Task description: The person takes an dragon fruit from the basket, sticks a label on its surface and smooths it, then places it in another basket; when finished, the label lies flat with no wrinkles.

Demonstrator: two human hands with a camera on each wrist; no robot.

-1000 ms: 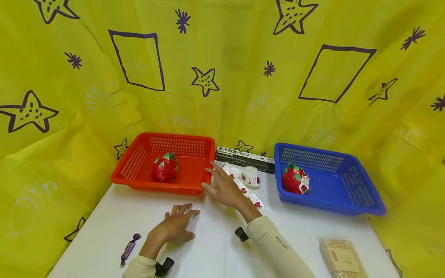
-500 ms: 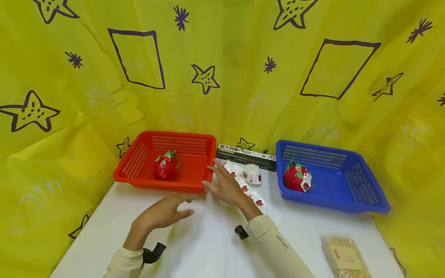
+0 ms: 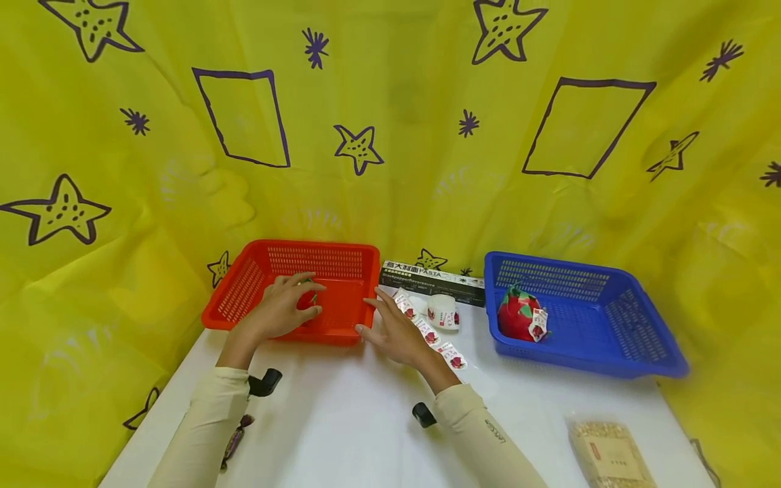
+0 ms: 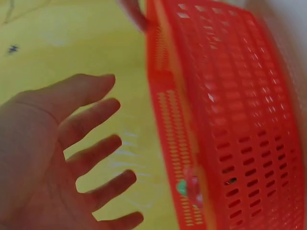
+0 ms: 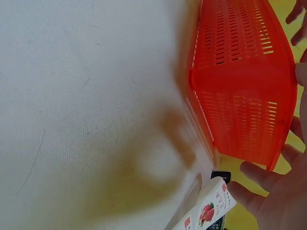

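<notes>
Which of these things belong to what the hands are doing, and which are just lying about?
Seems part of the job:
red basket
red fruit inside
left hand, over the basket
right hand, at its side

Seemingly lying about:
blue basket
labelled fruit inside
roll of labels (unsure)
pasta box
wrapped candy
bag of grain

A red basket [image 5: 244,79] with slotted walls fills the upper right of the frame, tilted in view. At the right edge, the right hand [image 5: 285,199] lays its thumb against the rim, fingers spread below. Fingertips of the left hand [image 5: 298,24] enter the upper right corner before a yellow backdrop [image 5: 283,12]. A fruit-printed white strip [image 5: 206,211] and a dark box [image 5: 221,176] sit at bottom right; a white surface [image 5: 72,86], softly shadowed, spans the left.
</notes>
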